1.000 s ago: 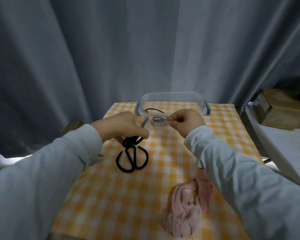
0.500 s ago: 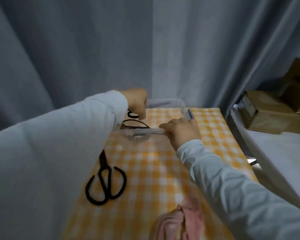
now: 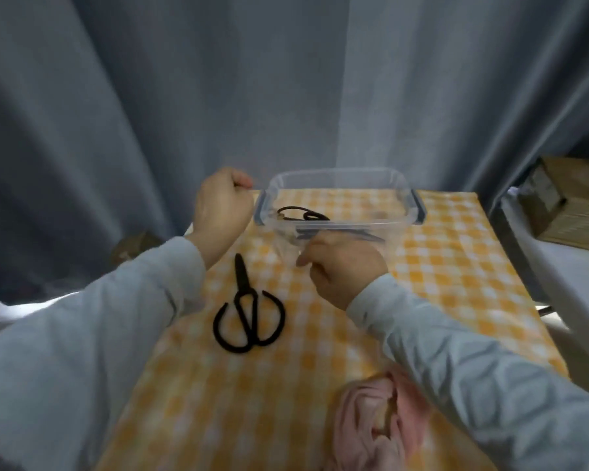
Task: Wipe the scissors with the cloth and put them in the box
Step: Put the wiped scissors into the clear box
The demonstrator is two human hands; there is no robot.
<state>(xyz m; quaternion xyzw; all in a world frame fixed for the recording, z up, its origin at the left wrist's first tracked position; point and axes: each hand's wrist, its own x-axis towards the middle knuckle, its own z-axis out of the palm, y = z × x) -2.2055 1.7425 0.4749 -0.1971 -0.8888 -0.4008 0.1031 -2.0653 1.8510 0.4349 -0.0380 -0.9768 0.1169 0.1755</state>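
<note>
On the table (image 3: pixel 439 266), black scissors (image 3: pixel 246 300), looped handles

Left sleeve (image 3: pixel 82 351), right sleeve (image 3: pixel 473 368): long, pale grey, creased. Hands (image 3: pixel 223 209) bare.

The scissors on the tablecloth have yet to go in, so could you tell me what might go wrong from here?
1. The scissors on the table point their blade tip toward the left hand; a hasty reach might meet it.
2. The right sleeve overlaps the pink cloth near the front edge and could drag it off.
3. The clear box looks light; another pair dropped in may shift it.
</note>
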